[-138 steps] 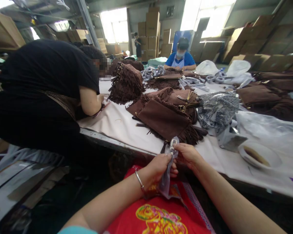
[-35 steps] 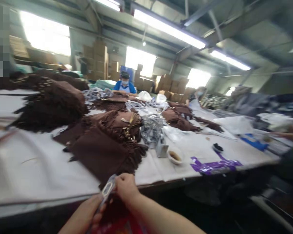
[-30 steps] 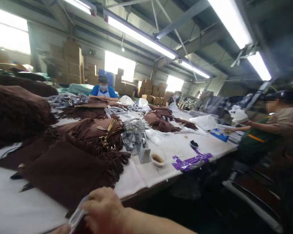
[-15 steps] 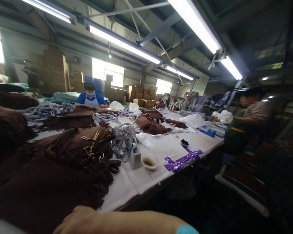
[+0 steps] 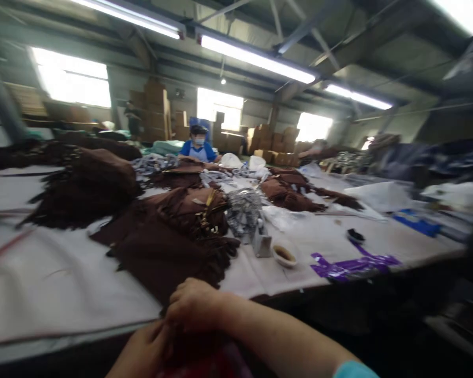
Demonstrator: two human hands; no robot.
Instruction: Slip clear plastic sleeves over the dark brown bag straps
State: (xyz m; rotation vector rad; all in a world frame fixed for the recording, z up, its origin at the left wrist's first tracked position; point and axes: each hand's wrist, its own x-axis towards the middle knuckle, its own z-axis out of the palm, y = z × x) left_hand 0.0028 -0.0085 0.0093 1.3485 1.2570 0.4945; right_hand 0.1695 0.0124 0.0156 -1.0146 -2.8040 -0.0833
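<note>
My right hand (image 5: 195, 304) reaches in from the lower right, its fingers curled down at the table's front edge. Beside it, my left hand (image 5: 144, 349) comes up from the bottom edge, and the two meet over dark brown material (image 5: 189, 344). Both hands look closed on it; most fingertips are hidden or blurred. Just beyond lies a dark brown fringed bag (image 5: 157, 252), flat on the table, with brown pieces bearing gold zips and clasps (image 5: 209, 210) piled at its far end. Something reddish shows dimly below the hands.
The white-covered table (image 5: 63, 283) holds another brown fringed pile (image 5: 90, 184), a tape dispenser (image 5: 262, 241), a small bowl of brown liquid (image 5: 284, 255), crumpled silver wrapping (image 5: 244, 210), purple tape (image 5: 350, 266) and a blue box (image 5: 417, 222). A co-worker in blue (image 5: 198, 147) sits across.
My view has swung left, so the scene has shifted right. My left hand has come into view beside my right hand. The co-worker at the right is largely out of view.
</note>
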